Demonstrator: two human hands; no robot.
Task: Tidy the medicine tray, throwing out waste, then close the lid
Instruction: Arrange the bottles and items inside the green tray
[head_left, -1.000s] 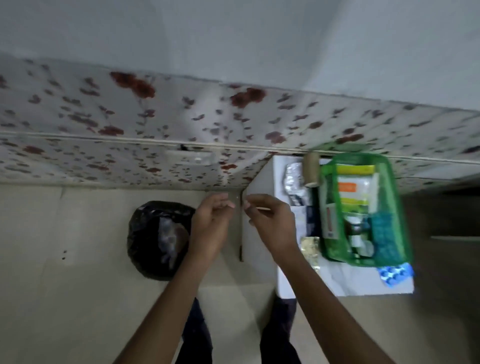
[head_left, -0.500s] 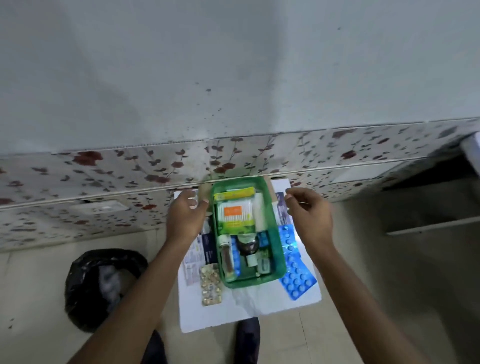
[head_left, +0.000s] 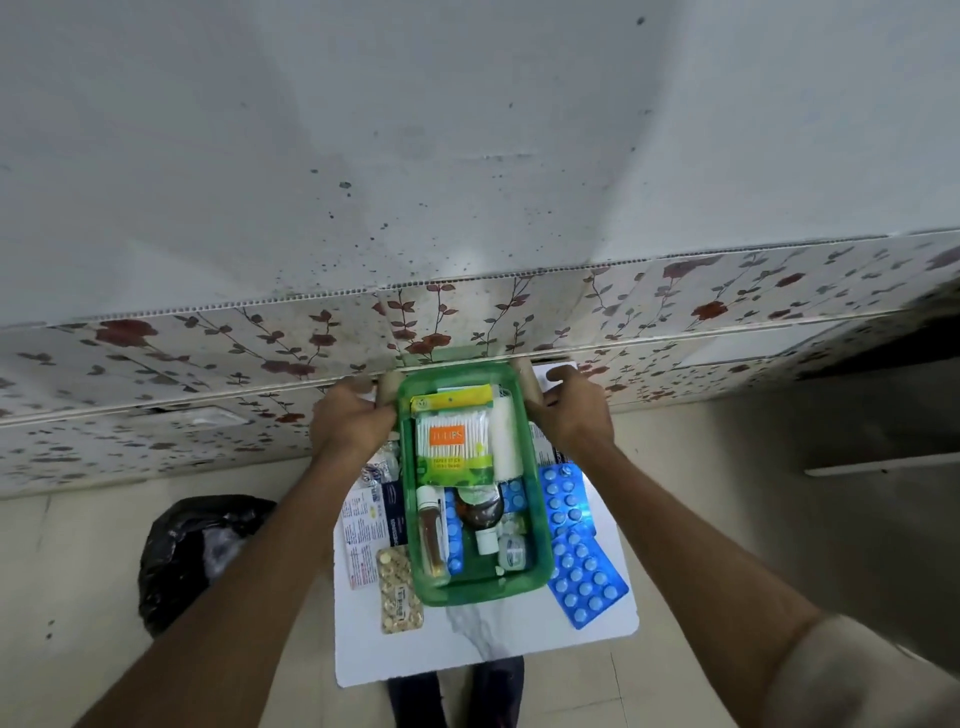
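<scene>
A green medicine tray (head_left: 540, 540) sits on a small white table (head_left: 483, 644) against the wall. It holds a cotton swab pack (head_left: 453, 441), a white gauze roll (head_left: 505, 441), an amber bottle (head_left: 432, 535), a dark bottle (head_left: 480, 512) and blue pill strips. My left hand (head_left: 350, 423) curls around the tray's far left rim. My right hand (head_left: 574, 413) curls around its far right rim. A green piece, perhaps the lid (head_left: 441, 356), shows behind the tray. Brown roll shapes (head_left: 387, 389) peek out beside each hand.
Two blue blister packs (head_left: 579, 566) lie right of the tray. A yellow pill strip (head_left: 397, 592), a printed leaflet (head_left: 363, 530) and foil strips lie to its left. A black bin bag (head_left: 192, 551) stands on the floor at left. The floral tiled wall is close behind.
The view swung from the bin bag to the tray. Both hands moved from in front of me to the tray's far end and closed on its rim.
</scene>
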